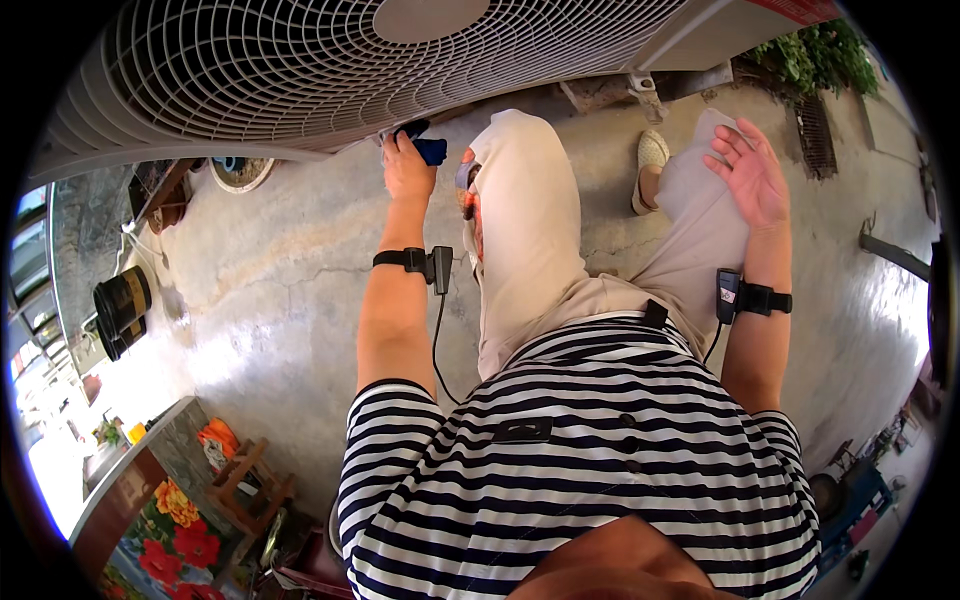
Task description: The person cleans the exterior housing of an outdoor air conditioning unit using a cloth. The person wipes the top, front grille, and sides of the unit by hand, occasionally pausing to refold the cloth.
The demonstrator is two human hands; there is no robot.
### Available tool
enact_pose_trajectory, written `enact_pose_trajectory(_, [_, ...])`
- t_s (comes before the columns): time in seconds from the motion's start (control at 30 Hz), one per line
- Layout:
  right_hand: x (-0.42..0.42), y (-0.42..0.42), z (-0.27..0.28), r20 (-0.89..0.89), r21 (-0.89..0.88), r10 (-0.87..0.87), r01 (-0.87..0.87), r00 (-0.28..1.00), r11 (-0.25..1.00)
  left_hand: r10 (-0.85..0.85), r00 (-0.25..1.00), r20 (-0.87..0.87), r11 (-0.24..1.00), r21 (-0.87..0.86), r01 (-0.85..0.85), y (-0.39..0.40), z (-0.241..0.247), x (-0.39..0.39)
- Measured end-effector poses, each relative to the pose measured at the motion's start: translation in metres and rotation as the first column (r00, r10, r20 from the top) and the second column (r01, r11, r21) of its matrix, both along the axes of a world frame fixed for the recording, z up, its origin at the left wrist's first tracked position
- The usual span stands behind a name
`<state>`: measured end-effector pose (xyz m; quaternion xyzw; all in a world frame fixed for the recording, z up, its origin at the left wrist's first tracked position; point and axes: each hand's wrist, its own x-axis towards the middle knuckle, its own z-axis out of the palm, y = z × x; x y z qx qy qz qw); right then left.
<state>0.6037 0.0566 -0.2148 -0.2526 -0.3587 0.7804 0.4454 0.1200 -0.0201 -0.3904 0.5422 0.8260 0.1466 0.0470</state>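
A large air-conditioner outdoor unit (517,75) with a round fan grille (247,82) spans the top of the view. My left hand (409,169) grips a dark blue cloth (430,151) close to the unit's lower edge; I cannot tell whether the cloth touches it. Over my right knee, my right hand (754,176) is raised with its fingers apart and nothing in it. Both forearms carry black straps with small cabled devices.
A concrete floor (300,225) surrounds me. At left are a round planter (241,174) and black buckets (120,307). Behind me stands a wooden stool (247,480). A floor drain grate (816,139), green plants (821,56) and a metal pipe (896,255) lie at right.
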Motion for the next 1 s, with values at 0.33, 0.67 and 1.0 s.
enact_pose_trajectory(0.33, [-0.006, 0.004, 0.002, -0.021, -0.016, 0.05, -0.05, 0.999, 0.999, 0.345, 0.488, 0.802, 0.695, 0.131, -0.707, -0.011, 0.017, 0.0])
enact_pose_trajectory(0.67, [-0.014, 0.009, 0.003, -0.008, -0.018, 0.122, -0.122, 0.992, 0.992, 0.0, 0.998, -0.06, 0.94, -0.341, -0.021, 0.016, 0.023, 0.006])
enact_pose_trajectory(1.0, [-0.019, 0.01, 0.004, 0.01, -0.066, 0.091, -0.09, 0.996, 0.994, 0.001, 0.996, -0.09, 1.0, -0.02, -0.003, 0.0, -0.006, 0.006])
